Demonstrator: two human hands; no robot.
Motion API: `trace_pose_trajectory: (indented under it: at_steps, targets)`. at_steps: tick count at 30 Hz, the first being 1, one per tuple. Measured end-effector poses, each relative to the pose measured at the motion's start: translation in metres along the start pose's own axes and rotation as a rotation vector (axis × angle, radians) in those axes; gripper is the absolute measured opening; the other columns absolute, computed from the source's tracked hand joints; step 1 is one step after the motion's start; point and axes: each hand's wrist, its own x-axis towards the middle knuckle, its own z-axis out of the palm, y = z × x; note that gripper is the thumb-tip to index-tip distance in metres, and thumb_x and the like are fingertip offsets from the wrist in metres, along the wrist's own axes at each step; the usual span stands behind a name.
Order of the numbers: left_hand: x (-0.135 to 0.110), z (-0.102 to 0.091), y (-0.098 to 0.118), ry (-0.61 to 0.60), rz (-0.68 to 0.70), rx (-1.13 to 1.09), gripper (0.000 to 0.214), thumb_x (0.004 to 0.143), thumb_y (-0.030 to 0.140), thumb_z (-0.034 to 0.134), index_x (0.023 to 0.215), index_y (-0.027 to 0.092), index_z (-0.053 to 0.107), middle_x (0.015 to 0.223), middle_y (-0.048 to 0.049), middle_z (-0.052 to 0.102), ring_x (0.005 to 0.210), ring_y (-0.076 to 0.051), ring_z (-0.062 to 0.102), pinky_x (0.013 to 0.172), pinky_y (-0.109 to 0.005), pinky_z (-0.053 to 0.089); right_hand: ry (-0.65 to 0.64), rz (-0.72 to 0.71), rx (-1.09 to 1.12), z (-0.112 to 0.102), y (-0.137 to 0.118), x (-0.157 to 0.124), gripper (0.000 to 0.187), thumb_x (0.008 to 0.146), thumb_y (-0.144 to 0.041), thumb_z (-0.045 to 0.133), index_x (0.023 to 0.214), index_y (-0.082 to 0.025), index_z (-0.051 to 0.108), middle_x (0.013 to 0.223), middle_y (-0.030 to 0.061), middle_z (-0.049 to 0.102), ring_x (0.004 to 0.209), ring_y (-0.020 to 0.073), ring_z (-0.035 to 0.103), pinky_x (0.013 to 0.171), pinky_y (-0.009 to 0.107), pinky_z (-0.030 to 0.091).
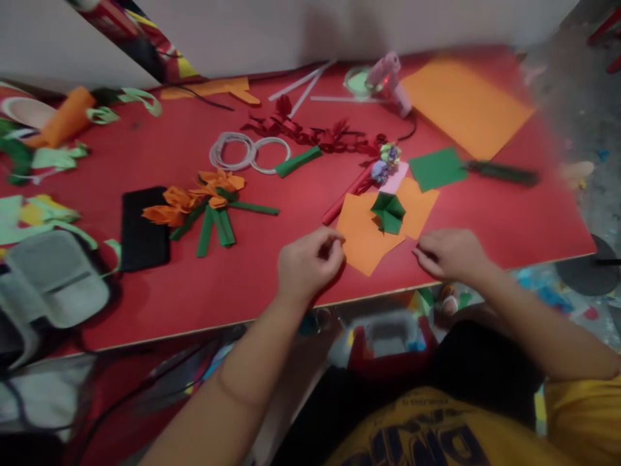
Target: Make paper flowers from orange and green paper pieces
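I have the red table across most of my view. A wide orange sheet lies at its far right, and a grey case at its left end. The orange papers lie near the front edge. My left grip is at their left side, thumb and finger close together; I can't tell whether it pinches paper. My right grip is just beside their lower right, fingers curled, and I can't tell whether they meet. Beyond lies a green square. The small green star sits on the papers.
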Motion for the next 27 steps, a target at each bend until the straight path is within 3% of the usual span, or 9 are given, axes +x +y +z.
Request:
trace_pose_trajectory:
  at_steps: [16, 27]
  targets:
    - [0.017, 0.008, -0.006, 0.125, 0.025, 0.03, 0.013, 0.085, 0.025, 0.065, 0.095, 0.025, 0.074, 0.069, 0.0009, 0.066, 0.066, -0.018, 0.062, 0.063, -0.031, 0.042, 0.204, 0.039, -0.009, 0.003, 0.005, 0.008, 0.033, 0.096, -0.043, 0.054, 0.071, -0.022, 0.062, 0.069, 0.0077, 0.068, 0.067, 0.0227, 0.054, 0.064, 0.034, 0.019]
    - [0.018, 0.008, -0.006, 0.121, 0.0, 0.038, 0.009, 0.091, 0.022, 0.065, 0.099, 0.021, 0.071, 0.067, 0.0045, 0.061, 0.076, -0.015, 0.063, 0.072, -0.03, 0.044, 0.234, 0.037, -0.026, 0.001, 0.009, 0.013, 0.036, 0.1, -0.048, 0.054, 0.079, -0.023, 0.068, 0.075, 0.0076, 0.07, 0.073, 0.0246, 0.056, 0.066, 0.037, 0.026]
